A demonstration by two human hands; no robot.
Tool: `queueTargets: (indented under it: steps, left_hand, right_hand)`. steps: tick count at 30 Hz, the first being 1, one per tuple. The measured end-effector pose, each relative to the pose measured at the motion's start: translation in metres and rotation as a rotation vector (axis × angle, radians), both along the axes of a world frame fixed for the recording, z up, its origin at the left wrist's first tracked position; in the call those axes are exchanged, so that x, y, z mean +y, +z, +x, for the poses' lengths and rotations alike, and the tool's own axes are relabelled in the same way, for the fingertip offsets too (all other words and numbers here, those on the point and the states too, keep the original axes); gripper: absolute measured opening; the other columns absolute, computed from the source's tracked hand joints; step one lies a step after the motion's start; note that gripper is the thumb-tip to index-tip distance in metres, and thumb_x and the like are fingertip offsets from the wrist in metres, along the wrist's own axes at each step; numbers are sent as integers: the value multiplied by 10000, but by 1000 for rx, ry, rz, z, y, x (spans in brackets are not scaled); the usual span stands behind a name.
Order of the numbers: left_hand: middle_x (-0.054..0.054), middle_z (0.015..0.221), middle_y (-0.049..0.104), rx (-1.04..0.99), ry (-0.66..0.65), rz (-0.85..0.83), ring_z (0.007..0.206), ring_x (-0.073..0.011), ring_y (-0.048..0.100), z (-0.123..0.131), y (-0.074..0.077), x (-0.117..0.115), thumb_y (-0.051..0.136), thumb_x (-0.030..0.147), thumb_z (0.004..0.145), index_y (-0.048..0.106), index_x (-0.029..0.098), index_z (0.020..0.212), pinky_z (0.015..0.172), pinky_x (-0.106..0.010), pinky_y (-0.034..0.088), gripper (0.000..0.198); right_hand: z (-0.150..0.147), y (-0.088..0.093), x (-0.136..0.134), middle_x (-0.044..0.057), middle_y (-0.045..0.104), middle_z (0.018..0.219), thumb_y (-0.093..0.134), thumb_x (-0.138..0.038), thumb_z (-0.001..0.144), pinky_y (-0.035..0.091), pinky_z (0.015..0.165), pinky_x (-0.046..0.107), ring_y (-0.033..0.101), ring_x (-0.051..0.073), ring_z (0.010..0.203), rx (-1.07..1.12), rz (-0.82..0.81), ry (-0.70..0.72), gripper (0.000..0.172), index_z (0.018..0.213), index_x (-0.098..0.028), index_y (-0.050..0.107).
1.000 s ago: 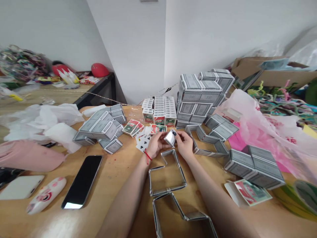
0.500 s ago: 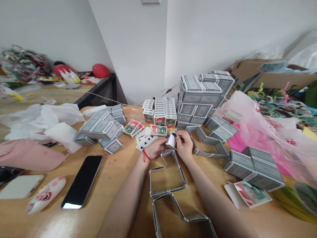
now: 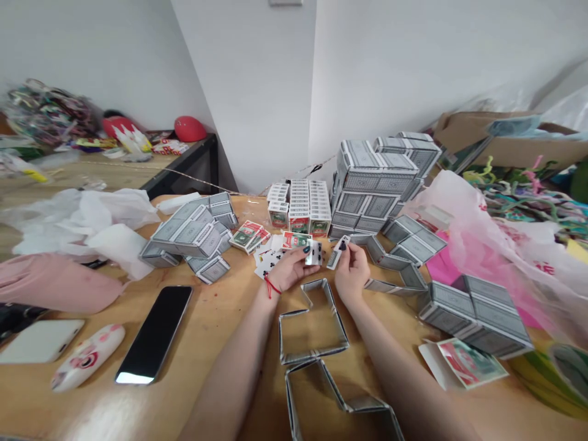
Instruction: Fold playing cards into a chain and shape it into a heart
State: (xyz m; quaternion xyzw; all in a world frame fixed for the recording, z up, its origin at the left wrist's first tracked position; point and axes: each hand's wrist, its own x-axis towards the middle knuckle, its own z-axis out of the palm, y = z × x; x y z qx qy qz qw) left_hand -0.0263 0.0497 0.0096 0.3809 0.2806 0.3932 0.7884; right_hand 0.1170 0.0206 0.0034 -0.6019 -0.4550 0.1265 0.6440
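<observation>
A card (image 3: pixel 335 260) is pinched by the right hand (image 3: pixel 353 274), fingertips together, the card's long axis pointed to one o'clock. At its nine o'clock, another card (image 3: pixel 315 253) is gripped by the left hand (image 3: pixel 290 271), fingers curled; the hands, earlier together, are parted.

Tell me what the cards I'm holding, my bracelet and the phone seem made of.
Playing cards: probably coated paper, smooth-looking; thin, printed sheets. Red bracelet: likely thread or cord, finish unclear; loose ends dangle. Phone: probably glass front, glossy; bright reflection.

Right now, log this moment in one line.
left hand: holds card | right hand: holds second card | frames, phone: on table
</observation>
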Motion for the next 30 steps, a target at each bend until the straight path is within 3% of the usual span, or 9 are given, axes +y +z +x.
queueTargets:
  steps: [6, 10, 16, 21, 26, 30]
  left_hand:
    - [-68, 1162, 521, -80, 240, 90, 1065, -188, 499, -8, 1, 7, 454, 392, 784, 486, 200, 1058, 876, -381, 448, 336]
    - [-65, 1137, 535, -75, 285, 158, 1017, -188, 528, -3, -2, 7, 545, 312, 731, 500, 197, 1034, 858, -382, 453, 327]
    - [-94, 1158, 522, 181, 319, 421, 1051, -204, 504, 10, -6, 5, 692, 191, 580, 481, 169, 1099, 902, -356, 414, 561]
    - [-125, 1154, 505, 393, 339, 593, 1048, -210, 504, 13, -5, -1, 649, 202, 631, 449, 158, 1142, 828, -334, 475, 550]
    - [-126, 1176, 468, 546, 435, 770, 1069, -222, 484, 12, -10, 0, 626, 195, 647, 446, 167, 1154, 814, -340, 493, 539]
    - [-114, 1156, 478, 601, 476, 882, 1063, -233, 486, 11, -14, 3, 634, 187, 639, 453, 185, 1152, 810, -365, 500, 544]
  right_hand:
    - [-1, -3, 3, 95, 602, 911, 416, -352, 799, 463, 617, 290, 567, 164, 729, 49, 1, 66, 303, 1007, -163, 528]
    - [2, -12, 7, 89, 604, 873, 463, -336, 765, 465, 618, 302, 564, 170, 720, 27, -15, 66, 282, 974, -166, 547]
    - [2, -12, 7, 62, 592, 813, 505, -327, 729, 470, 555, 284, 554, 157, 657, 101, -113, 231, 238, 906, -172, 534]
    - [-2, -3, 5, 36, 580, 828, 523, -369, 720, 474, 634, 282, 554, 148, 709, 136, -153, 401, 239, 873, -185, 514]
    - [-2, -3, 8, -1, 558, 768, 504, -449, 719, 480, 616, 275, 544, 135, 675, 477, -234, 584, 260, 816, -208, 503]
    - [1, -4, 11, -34, 535, 707, 607, -403, 656, 470, 637, 247, 525, 109, 656, 685, -277, 649, 220, 720, -212, 519]
